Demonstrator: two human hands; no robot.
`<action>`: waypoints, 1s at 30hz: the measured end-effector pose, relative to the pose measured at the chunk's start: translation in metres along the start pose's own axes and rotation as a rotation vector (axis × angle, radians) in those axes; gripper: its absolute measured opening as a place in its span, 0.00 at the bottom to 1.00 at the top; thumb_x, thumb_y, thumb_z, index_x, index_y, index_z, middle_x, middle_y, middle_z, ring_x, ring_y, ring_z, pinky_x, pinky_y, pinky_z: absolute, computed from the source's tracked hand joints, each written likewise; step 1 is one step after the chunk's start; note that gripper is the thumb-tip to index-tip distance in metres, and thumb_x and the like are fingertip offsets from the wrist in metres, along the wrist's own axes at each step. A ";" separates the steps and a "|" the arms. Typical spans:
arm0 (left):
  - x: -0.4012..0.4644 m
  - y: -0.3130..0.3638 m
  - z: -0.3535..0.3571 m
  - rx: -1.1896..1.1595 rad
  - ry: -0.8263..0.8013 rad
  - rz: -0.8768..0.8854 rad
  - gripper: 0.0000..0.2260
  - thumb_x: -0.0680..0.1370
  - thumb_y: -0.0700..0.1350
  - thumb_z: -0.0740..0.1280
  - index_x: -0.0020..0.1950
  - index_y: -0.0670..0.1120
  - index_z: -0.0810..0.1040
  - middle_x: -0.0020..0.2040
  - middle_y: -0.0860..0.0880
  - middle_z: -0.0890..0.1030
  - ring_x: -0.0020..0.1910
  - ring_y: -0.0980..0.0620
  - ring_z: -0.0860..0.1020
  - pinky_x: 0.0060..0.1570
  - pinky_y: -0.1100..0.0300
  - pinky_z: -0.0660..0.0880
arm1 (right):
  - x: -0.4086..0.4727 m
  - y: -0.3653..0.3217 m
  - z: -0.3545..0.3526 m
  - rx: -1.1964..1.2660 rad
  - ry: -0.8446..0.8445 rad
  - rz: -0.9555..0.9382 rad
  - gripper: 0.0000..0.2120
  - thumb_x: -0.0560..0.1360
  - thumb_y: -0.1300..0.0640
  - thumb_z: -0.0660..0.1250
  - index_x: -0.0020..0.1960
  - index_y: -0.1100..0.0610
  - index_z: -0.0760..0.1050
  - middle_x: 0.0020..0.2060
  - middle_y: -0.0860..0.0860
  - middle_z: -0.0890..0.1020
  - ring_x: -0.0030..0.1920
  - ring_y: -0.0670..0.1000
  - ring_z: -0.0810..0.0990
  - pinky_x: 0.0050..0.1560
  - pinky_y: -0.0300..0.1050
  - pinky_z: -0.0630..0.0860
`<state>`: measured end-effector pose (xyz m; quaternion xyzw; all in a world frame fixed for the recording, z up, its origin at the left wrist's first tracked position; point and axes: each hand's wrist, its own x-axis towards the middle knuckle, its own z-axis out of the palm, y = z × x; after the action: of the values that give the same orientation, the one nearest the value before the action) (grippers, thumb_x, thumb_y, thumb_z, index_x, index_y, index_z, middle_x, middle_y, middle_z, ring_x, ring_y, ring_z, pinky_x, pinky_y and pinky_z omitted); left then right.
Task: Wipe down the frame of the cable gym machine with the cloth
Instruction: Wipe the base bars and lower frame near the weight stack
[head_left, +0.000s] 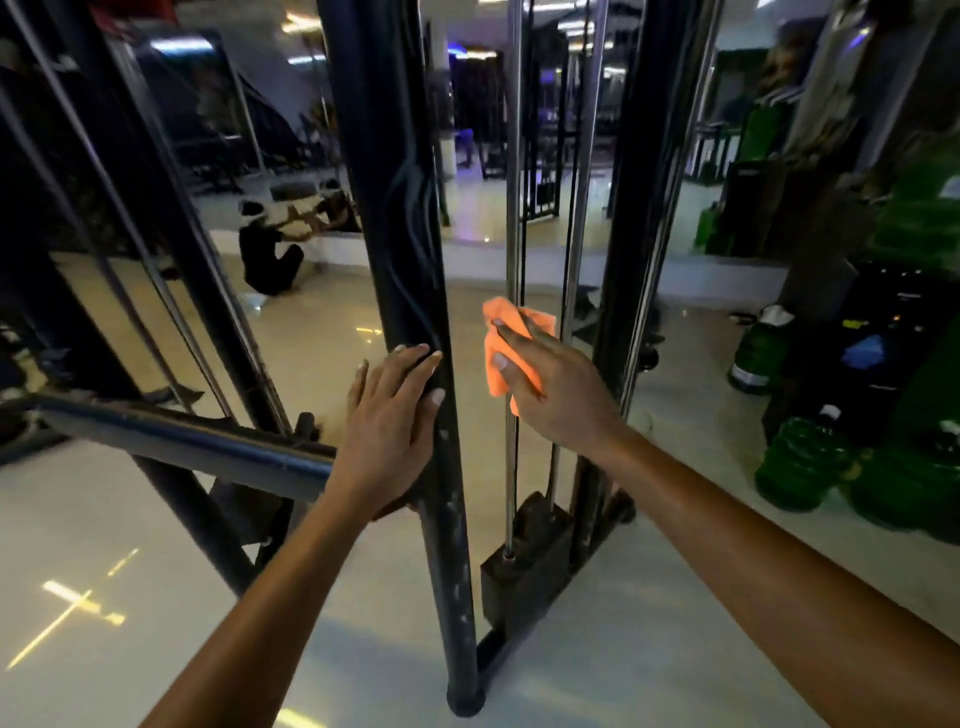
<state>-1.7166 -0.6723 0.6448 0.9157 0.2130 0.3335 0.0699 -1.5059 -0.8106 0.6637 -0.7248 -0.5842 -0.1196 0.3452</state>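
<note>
The left hand (395, 410) rested flat, fingers straight, on the black upright post (400, 208). The right hand (550, 389) gripped the orange cloth (498, 332) beside the chrome rod (513, 156); it looked soft, light, easily bunched.

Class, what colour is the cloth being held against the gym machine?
Orange: the cloth in the right hand, seen in the head view.

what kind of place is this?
Most likely a gym: a black cable-machine frame with chrome guide rods, a weight stack at its base, and a wall mirror behind.
</note>
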 end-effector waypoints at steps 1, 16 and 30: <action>0.014 0.009 -0.012 0.030 0.035 0.012 0.24 0.88 0.56 0.52 0.83 0.50 0.68 0.83 0.51 0.66 0.85 0.48 0.59 0.84 0.37 0.53 | 0.018 -0.001 -0.020 0.000 0.009 -0.036 0.26 0.89 0.40 0.57 0.86 0.42 0.61 0.86 0.49 0.61 0.78 0.59 0.73 0.69 0.62 0.78; 0.254 0.097 -0.300 0.357 0.490 0.119 0.23 0.88 0.56 0.59 0.84 0.56 0.66 0.85 0.52 0.60 0.84 0.47 0.57 0.83 0.44 0.55 | 0.265 -0.118 -0.284 0.017 0.435 -0.441 0.27 0.87 0.40 0.61 0.84 0.46 0.67 0.83 0.52 0.69 0.84 0.53 0.65 0.81 0.56 0.68; 0.398 0.114 -0.422 0.013 0.488 0.062 0.21 0.89 0.55 0.57 0.83 0.56 0.67 0.81 0.51 0.67 0.79 0.47 0.67 0.72 0.52 0.66 | 0.401 -0.192 -0.331 -0.080 0.595 -0.519 0.29 0.88 0.41 0.59 0.86 0.47 0.61 0.86 0.50 0.62 0.81 0.58 0.69 0.70 0.58 0.73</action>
<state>-1.6750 -0.6067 1.2307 0.8145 0.1975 0.5454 0.0001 -1.4920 -0.7008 1.2068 -0.4996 -0.6173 -0.4303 0.4291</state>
